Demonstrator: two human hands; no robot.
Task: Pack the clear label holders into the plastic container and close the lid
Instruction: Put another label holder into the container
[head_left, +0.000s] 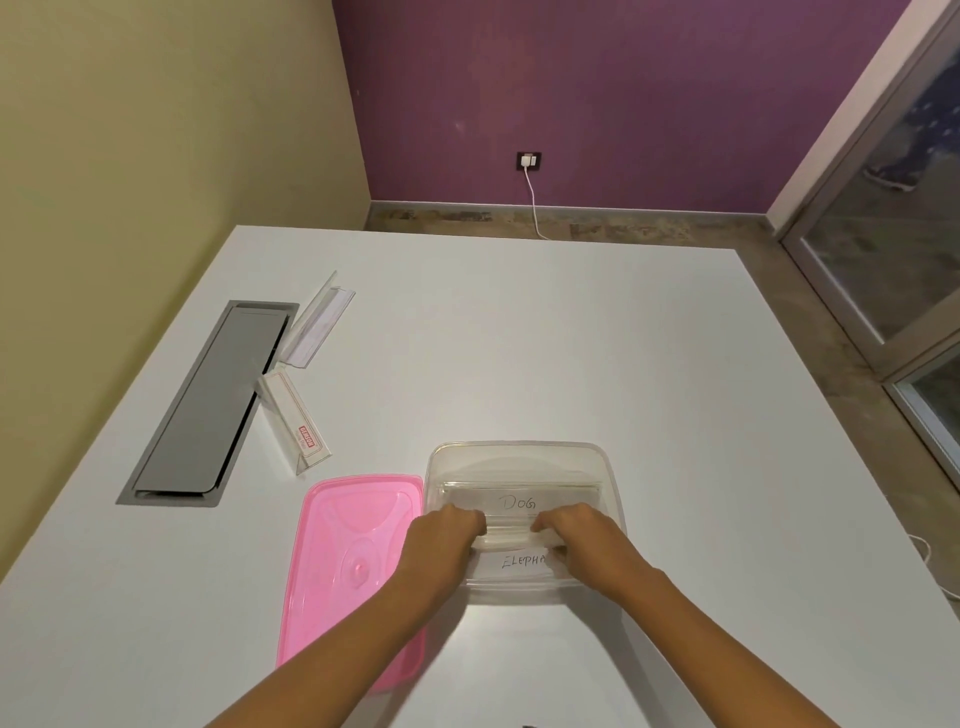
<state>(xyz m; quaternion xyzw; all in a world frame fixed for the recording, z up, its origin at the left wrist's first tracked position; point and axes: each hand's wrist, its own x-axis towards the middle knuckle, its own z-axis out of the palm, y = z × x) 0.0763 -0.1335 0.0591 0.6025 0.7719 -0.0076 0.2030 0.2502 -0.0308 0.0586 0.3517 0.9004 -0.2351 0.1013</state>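
Observation:
A clear plastic container (519, 454) stands open on the white table in front of me. Inside lie clear label holders: one reads "DOG" (519, 501), another reads "ELEPHA…" (522, 562). My left hand (441, 535) and my right hand (579, 535) both reach into the container, each gripping an end of a clear label holder (509, 535) between those two. The pink lid (348, 561) lies flat on the table just left of the container, partly under my left forearm. Two more clear label holders lie at the left: one (298, 421) with a red sticker, one (319, 325) farther back.
A grey cable hatch (208, 405) is set into the table (571, 338) at the left, beside the loose holders. A white cable runs from a wall socket (529, 161) down to the floor behind the table. A glass door is at the right.

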